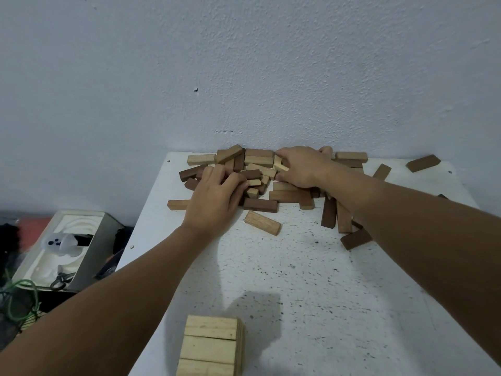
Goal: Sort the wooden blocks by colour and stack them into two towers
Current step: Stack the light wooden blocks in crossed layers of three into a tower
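A jumbled pile of light and dark wooden blocks (260, 169) lies at the far edge of the white table (298, 280), against the wall. My left hand (214, 199) lies on the pile's left side with fingers curled into the blocks; what it holds is hidden. My right hand (303, 166) reaches into the pile's middle and pinches a light block (280, 166). A tower of light blocks (211, 346) stands at the near edge. One light block (262, 222) lies loose in front of the pile.
Dark blocks lie scattered on the right, one (423, 163) near the far right corner, another (355, 239) under my right forearm. Left of the table, lower down, sits an open box (62, 245) with white packing, plus green cord (19, 299).
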Tool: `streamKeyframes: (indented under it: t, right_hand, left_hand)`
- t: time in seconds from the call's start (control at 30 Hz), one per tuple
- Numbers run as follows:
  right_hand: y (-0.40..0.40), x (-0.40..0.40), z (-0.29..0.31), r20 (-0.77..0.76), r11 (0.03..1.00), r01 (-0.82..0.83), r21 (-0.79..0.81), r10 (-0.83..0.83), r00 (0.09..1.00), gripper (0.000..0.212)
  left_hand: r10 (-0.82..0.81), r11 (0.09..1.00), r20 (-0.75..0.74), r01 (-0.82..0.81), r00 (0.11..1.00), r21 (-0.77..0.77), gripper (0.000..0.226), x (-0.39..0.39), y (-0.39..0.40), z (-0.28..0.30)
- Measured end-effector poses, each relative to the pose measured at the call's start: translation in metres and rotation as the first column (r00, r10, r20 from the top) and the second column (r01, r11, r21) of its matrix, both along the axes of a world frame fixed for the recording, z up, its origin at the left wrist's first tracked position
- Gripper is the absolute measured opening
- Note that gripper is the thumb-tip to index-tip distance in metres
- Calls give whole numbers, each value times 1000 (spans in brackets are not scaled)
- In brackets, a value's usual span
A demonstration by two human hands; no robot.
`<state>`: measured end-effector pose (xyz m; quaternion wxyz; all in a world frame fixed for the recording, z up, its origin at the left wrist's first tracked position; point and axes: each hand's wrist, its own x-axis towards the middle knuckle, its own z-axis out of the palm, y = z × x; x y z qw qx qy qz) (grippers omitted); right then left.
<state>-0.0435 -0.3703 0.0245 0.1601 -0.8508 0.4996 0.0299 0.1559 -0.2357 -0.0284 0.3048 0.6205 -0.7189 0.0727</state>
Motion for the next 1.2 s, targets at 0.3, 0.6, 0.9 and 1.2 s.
streamKeyframes:
  t: [0.3, 0.6, 0.9, 1.2]
  right_hand:
    - [-4, 4, 2, -5, 997, 69, 29, -69, 998, 51]
    - [10, -3, 6, 200, 992, 95, -81, -78, 977, 46]
    - [68, -34, 21, 394, 976, 212, -53, -175, 902, 45]
    - [140, -90, 26, 420, 973, 231, 15, -216, 882, 46]
  left_hand:
    - [22, 999, -26, -21, 999, 30, 32, 0, 0, 1]
    - [29, 993, -143, -13, 989, 115, 30, 1, 1, 9]
    - [115, 924, -229, -20, 966, 382, 25, -21, 7, 85]
    - [123, 840, -132, -33, 984, 541, 39, -84, 40, 143]
